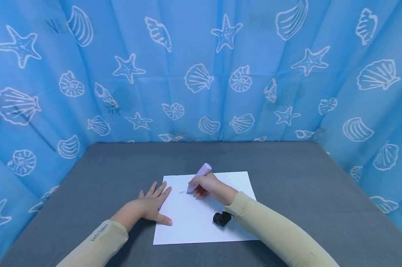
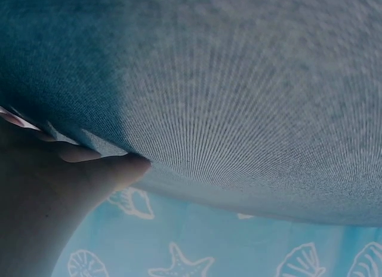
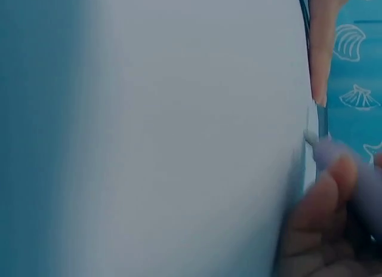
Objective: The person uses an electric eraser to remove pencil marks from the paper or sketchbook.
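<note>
A white sheet of paper [image 1: 187, 222] lies on the grey cloth-covered table. My right hand [image 1: 211, 185] pinches a thick lavender marker [image 1: 203, 170], its tip touching the upper left part of the sheet beside a few short grey strokes [image 1: 182, 192]. In the right wrist view, the marker [image 3: 340, 154] shows between thumb and fingers, its pale tip at the paper [image 3: 197, 122]. My left hand [image 1: 149, 207] lies spread at the sheet's left edge, with thumb and fingertips on or beside the paper. The left wrist view shows this hand [image 2: 65, 181] low over the cloth.
The grey tabletop [image 1: 287, 174] extends around the sheet. A small black device [image 1: 222, 219] sits at my right wrist, over the paper. Behind and at both sides hangs a blue curtain [image 1: 177, 85] printed with white shells and starfish.
</note>
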### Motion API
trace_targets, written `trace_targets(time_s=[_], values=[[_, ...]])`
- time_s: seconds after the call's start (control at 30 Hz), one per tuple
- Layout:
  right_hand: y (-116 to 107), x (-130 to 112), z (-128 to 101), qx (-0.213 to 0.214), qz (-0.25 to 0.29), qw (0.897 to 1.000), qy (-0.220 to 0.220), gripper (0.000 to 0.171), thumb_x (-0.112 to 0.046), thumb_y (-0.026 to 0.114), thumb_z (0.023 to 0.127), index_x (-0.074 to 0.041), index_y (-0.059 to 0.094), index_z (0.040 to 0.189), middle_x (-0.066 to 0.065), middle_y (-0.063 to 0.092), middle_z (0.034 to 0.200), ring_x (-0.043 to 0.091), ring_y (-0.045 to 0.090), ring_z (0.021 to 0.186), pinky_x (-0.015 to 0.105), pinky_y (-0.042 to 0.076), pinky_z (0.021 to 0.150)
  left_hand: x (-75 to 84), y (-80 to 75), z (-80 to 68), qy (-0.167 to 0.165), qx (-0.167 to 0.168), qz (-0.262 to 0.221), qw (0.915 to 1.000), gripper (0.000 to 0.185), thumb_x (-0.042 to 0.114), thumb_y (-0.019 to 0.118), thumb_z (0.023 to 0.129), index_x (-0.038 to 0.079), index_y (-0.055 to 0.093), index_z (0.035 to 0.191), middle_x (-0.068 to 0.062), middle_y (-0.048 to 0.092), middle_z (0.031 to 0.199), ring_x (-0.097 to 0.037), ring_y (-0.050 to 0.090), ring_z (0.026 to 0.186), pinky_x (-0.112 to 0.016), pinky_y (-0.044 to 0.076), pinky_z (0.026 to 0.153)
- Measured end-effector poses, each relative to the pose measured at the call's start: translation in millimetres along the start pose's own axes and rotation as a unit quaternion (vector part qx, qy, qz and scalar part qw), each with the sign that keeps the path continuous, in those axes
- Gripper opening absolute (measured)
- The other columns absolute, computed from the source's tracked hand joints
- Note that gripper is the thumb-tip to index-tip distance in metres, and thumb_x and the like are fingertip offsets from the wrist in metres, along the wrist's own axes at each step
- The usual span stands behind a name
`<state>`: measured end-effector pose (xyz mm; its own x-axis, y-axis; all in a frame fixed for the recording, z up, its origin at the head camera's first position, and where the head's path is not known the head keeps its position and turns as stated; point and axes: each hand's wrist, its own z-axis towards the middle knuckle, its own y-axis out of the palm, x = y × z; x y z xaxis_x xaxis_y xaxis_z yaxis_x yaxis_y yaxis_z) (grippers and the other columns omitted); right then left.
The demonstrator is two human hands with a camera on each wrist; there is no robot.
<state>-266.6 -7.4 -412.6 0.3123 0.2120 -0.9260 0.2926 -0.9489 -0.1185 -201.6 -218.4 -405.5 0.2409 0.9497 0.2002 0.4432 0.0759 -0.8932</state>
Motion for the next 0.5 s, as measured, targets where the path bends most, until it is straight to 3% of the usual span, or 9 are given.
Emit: trace_targets(time_s=[0.33, 0.5], values=[[-0.6, 0.3, -2.4, -0.021, -0.015, 1.0, -0.005, 0.017, -0.013, 0.068, 0.086, 0.002, 0.06, 0.091, 0.008, 0.055, 0.061, 0.013, 0.051, 0.048, 0.023, 0.046, 0.047, 0.4, -1.3, -2.6, 0.001, -0.001, -0.001, 1.0, 0.113, 0.067, 0.072, 0.074, 0.009, 0.019, 0.155, -0.016, 0.006, 0.162, -0.045, -0.001, 0.145, -0.072, 0.009, 0.105], [-1.9, 0.3, -2.9, -0.024, 0.007, 1.0, 0.003, 0.019, -0.013, 0.065, 0.088, 0.003, 0.062, 0.095, 0.008, 0.058, 0.063, 0.012, 0.053, 0.049, 0.022, 0.047, 0.048, 2.4, -0.6, -2.4, 0.003, 0.007, 0.0, 1.0, 0.113, 0.066, 0.072, 0.073, 0.008, 0.02, 0.155, -0.017, 0.008, 0.161, -0.045, 0.001, 0.145, -0.072, 0.009, 0.105]])
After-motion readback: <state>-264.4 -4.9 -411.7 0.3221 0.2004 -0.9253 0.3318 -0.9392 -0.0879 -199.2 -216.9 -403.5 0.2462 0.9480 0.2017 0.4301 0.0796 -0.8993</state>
